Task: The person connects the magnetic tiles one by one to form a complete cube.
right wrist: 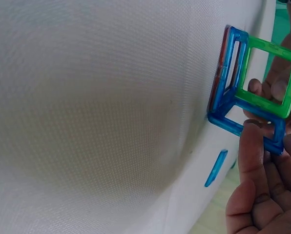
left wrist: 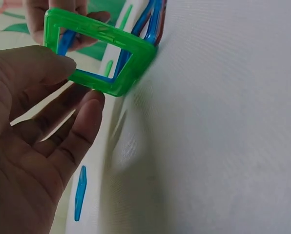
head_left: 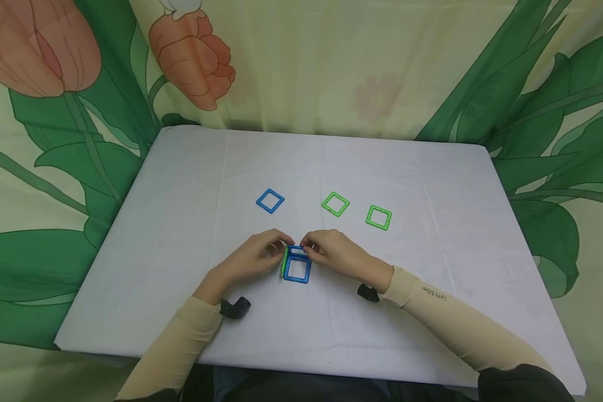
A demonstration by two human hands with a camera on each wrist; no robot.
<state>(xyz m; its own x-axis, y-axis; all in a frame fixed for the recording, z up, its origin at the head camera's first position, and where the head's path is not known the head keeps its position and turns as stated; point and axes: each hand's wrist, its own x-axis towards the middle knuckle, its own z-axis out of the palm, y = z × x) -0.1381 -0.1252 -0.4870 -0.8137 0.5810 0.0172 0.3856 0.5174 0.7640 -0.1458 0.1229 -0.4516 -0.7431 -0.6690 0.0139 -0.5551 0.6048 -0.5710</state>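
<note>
The blue base (head_left: 297,280) lies flat on the table (head_left: 181,223), a reddish edge showing beneath it. At its left edge stands a green side (left wrist: 99,29), and at its far edge a blue back (right wrist: 228,124), the two meeting at a corner.

Left of the base, the left hand (head_left: 256,257) pinches the green side by its upper rim, thumb on the near face. Right of the base and a little beyond, the right hand (head_left: 339,254) holds the blue back between fingertips and thumb.

The frames look like light, stiff, smooth plastic, probably magnetic at the rims. Thin bars suit a fingertip pinch, high and away from the joins; a sideways knock could well fold them.

Farther off lie a loose blue square (head_left: 263,207), beyond the base and leftward, and two green squares (head_left: 330,210) (head_left: 376,226), beyond and rightward. Behind everything hangs a curtain (head_left: 306,67).
</note>
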